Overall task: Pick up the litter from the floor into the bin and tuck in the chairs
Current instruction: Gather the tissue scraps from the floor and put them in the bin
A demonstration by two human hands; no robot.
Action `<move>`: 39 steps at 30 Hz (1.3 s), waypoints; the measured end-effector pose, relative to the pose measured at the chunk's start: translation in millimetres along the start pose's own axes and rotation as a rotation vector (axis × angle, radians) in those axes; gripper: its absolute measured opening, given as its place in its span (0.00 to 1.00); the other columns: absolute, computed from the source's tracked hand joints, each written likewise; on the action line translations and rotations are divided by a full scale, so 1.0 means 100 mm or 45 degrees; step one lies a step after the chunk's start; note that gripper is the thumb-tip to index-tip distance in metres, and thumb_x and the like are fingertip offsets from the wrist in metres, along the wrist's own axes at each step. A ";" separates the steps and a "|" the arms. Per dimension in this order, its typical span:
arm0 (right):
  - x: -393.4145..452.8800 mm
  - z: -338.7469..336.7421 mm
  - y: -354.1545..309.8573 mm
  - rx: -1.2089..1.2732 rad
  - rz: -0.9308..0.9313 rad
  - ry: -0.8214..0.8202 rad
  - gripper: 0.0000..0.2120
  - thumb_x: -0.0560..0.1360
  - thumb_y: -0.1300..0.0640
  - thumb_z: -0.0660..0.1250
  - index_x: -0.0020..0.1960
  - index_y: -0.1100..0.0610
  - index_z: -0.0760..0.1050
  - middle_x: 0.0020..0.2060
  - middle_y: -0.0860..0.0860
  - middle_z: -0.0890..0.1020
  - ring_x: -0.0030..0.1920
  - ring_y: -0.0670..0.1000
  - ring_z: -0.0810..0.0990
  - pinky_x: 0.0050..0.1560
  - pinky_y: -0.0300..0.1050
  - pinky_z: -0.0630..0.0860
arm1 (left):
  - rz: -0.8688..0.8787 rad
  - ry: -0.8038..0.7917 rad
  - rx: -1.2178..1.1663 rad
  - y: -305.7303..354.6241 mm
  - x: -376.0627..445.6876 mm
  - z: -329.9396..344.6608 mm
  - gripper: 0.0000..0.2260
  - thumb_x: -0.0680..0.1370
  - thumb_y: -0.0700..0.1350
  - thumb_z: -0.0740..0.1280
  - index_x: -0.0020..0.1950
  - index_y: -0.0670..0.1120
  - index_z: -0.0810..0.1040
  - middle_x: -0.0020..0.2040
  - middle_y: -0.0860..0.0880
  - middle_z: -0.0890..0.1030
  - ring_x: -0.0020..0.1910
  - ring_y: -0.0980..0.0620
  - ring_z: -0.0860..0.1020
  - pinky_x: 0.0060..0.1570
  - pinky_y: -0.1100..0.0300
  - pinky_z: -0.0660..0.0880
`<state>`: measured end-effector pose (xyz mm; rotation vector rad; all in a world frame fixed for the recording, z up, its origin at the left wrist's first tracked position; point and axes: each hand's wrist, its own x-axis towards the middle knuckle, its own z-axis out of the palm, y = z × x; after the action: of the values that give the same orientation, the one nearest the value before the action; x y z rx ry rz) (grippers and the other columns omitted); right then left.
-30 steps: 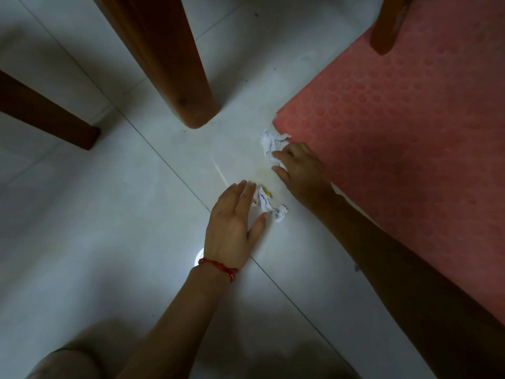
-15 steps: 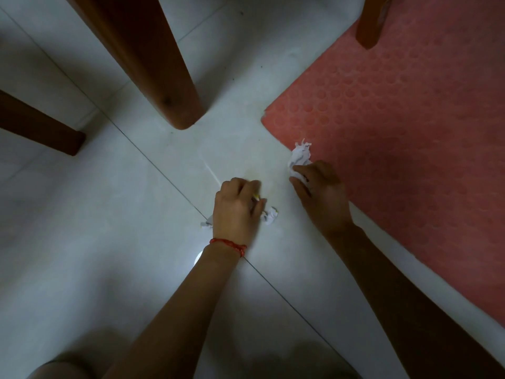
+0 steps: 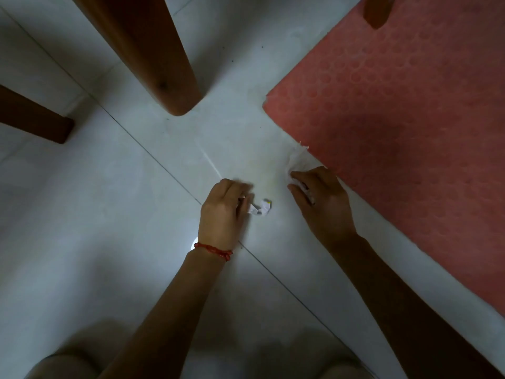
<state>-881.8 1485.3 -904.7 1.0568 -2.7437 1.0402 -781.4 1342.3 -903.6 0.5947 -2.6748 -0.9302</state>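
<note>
left hand (image 3: 222,212) low near the floor, back up, fingers curled, pinching a crumpled paper scrap (image 3: 261,207) at its fingertips | left wrist wears a red thread band (image 3: 214,250) | right hand (image 3: 323,202) just beside it, fingers curled round white crumpled paper (image 3: 297,162) | both bare forearms reach forward from below | knees bent at bottom edge

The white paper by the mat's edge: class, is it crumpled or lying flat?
Crumpled. The white paper is a bunched wad that the right hand grips beside the red mat.
</note>
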 end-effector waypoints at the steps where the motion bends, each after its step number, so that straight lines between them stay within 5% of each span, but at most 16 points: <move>1: -0.03 -0.03 -0.02 -0.005 0.010 -0.006 0.07 0.69 0.67 0.71 0.47 0.66 0.79 0.38 0.61 0.79 0.38 0.59 0.79 0.42 0.40 0.70 | 0.008 -0.001 -0.001 0.01 -0.02 -0.04 0.06 0.69 0.31 0.72 0.45 0.34 0.81 0.39 0.38 0.80 0.38 0.42 0.79 0.40 0.60 0.72; 6: -0.15 -0.20 -0.19 -0.016 0.082 -0.008 0.07 0.70 0.67 0.70 0.47 0.66 0.79 0.37 0.61 0.79 0.38 0.59 0.78 0.42 0.41 0.70 | 0.012 -0.010 -0.003 0.06 -0.13 -0.27 0.03 0.68 0.30 0.69 0.40 0.34 0.80 0.38 0.37 0.79 0.35 0.42 0.79 0.37 0.61 0.69; 12: -0.22 -0.62 -0.51 -0.068 0.101 -0.075 0.07 0.71 0.66 0.70 0.48 0.67 0.79 0.38 0.62 0.80 0.38 0.59 0.79 0.38 0.47 0.76 | 0.035 -0.125 0.007 0.25 -0.31 -0.75 0.03 0.70 0.33 0.69 0.41 0.34 0.80 0.38 0.37 0.80 0.35 0.43 0.79 0.33 0.56 0.78; 23: 0.00 -2.00 -1.62 -0.075 0.127 -0.124 0.08 0.70 0.66 0.71 0.48 0.68 0.79 0.40 0.63 0.79 0.39 0.59 0.80 0.39 0.47 0.79 | 0.120 -0.176 0.042 1.33 -0.19 -2.20 0.03 0.69 0.33 0.69 0.41 0.33 0.80 0.37 0.37 0.80 0.35 0.42 0.79 0.34 0.57 0.75; 39: 0.86 -4.24 -3.63 -0.037 -0.006 -0.079 0.08 0.68 0.69 0.72 0.47 0.67 0.79 0.42 0.62 0.81 0.43 0.59 0.80 0.55 0.27 0.63 | 0.084 -0.022 0.173 2.99 -0.14 -4.87 0.03 0.69 0.32 0.69 0.41 0.33 0.81 0.37 0.36 0.79 0.33 0.41 0.80 0.37 0.54 0.78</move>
<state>-816.6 1488.0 -344.1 1.1096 -2.7935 0.9798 -682.8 1301.3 -341.8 0.5246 -2.7714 -0.7442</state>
